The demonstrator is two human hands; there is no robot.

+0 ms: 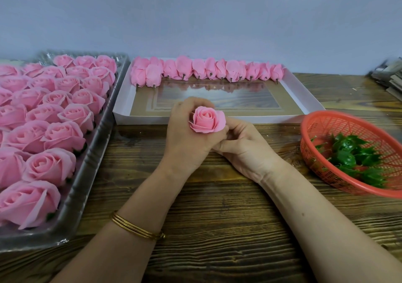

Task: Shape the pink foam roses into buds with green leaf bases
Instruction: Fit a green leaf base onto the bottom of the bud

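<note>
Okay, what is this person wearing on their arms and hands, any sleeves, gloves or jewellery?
No sleeves or gloves are in view. The left hand has thin gold-coloured bangles stacked on its wrist. The right hand and its wrist wear nothing, and no rings show on either hand.

Plain pale blue-grey wall [217,10] runs across the far side, pretty evenly lit. Below it there's a dark brown rough-grained wooden table [217,228], with a blurry stack of grey flat boards [389,75] at the far right.
</note>
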